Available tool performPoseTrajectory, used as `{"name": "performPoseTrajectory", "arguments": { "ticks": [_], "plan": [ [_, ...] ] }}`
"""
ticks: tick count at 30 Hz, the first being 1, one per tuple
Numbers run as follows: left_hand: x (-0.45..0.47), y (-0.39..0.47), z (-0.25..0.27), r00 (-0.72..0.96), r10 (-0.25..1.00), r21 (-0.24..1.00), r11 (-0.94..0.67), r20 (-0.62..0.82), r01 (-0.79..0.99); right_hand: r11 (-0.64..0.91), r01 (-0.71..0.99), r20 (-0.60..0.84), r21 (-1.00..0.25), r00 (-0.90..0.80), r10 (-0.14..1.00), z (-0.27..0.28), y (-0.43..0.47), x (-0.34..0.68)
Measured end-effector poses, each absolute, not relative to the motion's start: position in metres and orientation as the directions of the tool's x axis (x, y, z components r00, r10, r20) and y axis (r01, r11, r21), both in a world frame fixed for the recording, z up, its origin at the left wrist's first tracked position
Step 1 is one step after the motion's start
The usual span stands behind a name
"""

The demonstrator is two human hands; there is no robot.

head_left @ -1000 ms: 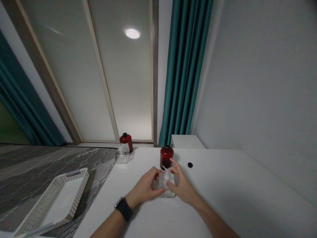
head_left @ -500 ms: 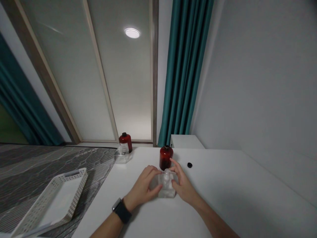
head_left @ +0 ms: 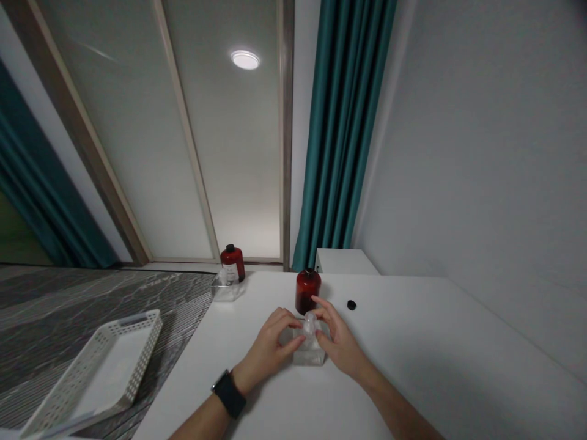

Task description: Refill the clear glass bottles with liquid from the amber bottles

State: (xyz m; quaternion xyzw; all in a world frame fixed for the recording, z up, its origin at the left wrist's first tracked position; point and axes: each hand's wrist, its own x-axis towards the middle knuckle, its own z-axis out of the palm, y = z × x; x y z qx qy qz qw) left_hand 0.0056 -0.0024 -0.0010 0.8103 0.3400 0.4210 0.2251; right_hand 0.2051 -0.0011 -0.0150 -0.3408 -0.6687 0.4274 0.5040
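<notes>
A clear square glass-like container [head_left: 309, 356] with a round-topped clear knob [head_left: 310, 322] rests on the white table [head_left: 389, 354]. My left hand [head_left: 273, 342], wearing a dark watch, curves around the left side, its thumb and fingertips apart and close to the knob. From the right, my right hand [head_left: 338, 338] curves around the same knob, thumb near its side and fingers spread. Whether the fingertips touch the knob cannot be made out. Just behind stands a dark red bottle [head_left: 307, 292], with a right fingertip in front of its lower edge.
A small black cap [head_left: 351, 305] lies right of the bottle. At the table's far left corner stand another red bottle [head_left: 232, 263], capped and labelled, and a second clear container [head_left: 224, 291]. A white perforated basket [head_left: 142, 366] sits at the left. A white cabinet [head_left: 346, 261] is behind the table.
Both hands have closed in slightly on the knob, with the thumbs shifting up toward it. The container, bottles and cap stay put.
</notes>
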Motion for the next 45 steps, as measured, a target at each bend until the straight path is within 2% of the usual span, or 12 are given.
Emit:
{"name": "performPoseTrajectory", "arguments": {
  "ticks": [13,24,45],
  "plan": [
    [0.0074,0.0007,-0.0051,0.382,0.771,0.696,-0.630,0.510,0.343,0.384,0.008,0.373,-0.923,-0.215,0.902,-0.0179,-0.0005,0.2035],
    [0.0081,0.0008,-0.0044,0.374,0.771,0.708,-0.629,0.515,0.322,0.364,-0.033,0.360,-0.931,-0.258,0.897,-0.0176,-0.0010,0.2026],
    [0.0101,0.0005,-0.0035,0.361,0.767,0.698,-0.637,0.531,0.326,0.383,0.016,0.363,-0.924,-0.285,0.887,-0.0170,-0.0007,0.2035]
  ]
}}
